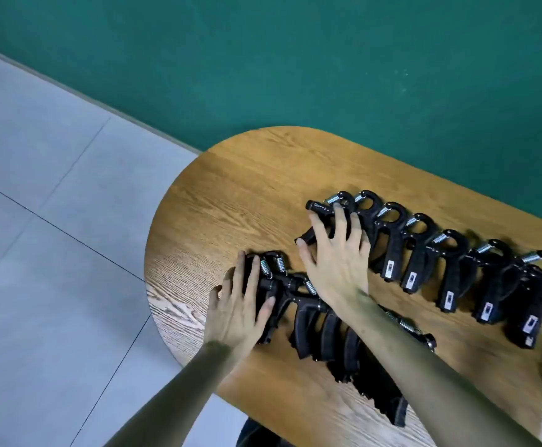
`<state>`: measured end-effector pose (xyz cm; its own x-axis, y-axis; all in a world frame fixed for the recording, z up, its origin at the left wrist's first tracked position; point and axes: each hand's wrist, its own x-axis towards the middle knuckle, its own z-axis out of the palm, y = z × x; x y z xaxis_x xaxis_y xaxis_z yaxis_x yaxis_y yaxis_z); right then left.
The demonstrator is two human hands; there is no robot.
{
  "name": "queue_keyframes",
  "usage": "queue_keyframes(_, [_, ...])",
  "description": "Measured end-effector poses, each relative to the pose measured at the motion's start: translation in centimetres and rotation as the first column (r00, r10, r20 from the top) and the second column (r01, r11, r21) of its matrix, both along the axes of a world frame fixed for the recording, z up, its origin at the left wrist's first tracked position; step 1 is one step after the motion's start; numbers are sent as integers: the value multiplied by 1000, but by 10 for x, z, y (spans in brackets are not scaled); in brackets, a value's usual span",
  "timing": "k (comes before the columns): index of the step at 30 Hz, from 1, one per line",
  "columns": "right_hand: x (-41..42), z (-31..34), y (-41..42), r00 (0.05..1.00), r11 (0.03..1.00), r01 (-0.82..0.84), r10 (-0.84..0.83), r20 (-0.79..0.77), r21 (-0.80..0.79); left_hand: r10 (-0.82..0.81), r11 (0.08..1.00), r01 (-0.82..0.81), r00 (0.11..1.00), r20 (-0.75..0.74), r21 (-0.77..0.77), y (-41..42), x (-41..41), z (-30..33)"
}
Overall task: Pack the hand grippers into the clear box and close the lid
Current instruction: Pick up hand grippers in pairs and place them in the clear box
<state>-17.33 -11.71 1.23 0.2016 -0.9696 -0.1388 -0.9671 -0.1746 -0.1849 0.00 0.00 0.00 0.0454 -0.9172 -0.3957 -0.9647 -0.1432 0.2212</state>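
Two rows of black hand grippers on oval wooden table (230, 195), no clear box in view.

Far row (450, 269): approx 8 grippers side by side, running left-to-right and slightly toward viewer at right end. Each w/ long axis across the row: spring loop and curved head toward the green wall (295, 59), handle ends w/ small white labels toward viewer.

Near row (327, 330): overlapped, partly hidden under right forearm; count unclear. Springs up toward the far row, ribbed handles toward table's near edge.

Left hand (240, 304): fingers spread, nearly straight, lying flat over leftmost gripper of near row (271, 291), pressing rather than wrapping. Right hand (334, 253): fingers spread, slightly bent, tips on leftmost gripper of far row (327, 211); real hold not evident.

Risks, as judgement:
- Near row sits close to table's rounded left edge; sideways push could send end gripper onto tiled floor (37, 221).
- Overlapped handles and springs may snag, so lifting one could drag neighbours.
- Right forearm crossing near row could sweep it out of line.
- Flat-hand contact only; a lift w/o closing fingers = likely slip.
- Box out of sight, so reach to it is blind from here.
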Motion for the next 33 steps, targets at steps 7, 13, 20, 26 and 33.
queue_keyframes(7, [17, -25, -25, 997, 996, 75, -76, -30, -40, 35, 991, -42, 998, -58, -125, 5, -2, -15])
queue_keyframes(13, [29, -37, -29, 981, 986, 167, -163, -106, 27, 8, 987, -8, 1000, -1, -161, 3, 1, -21])
queue_keyframes(20, [42, -37, -33, 966, 972, 225, -213, -148, 67, -22, 981, 24, 1000, 13, -194, 2, 5, -24])
queue_keyframes(26, [42, -36, -35, 962, 980, 195, -182, -201, 46, -58, 984, 52, 998, -27, -170, -3, 8, -24])
queue_keyframes(33, [26, -37, -32, 989, 997, 81, -79, -123, 9, -82, 996, 78, 992, -94, -54, -9, 14, -17])
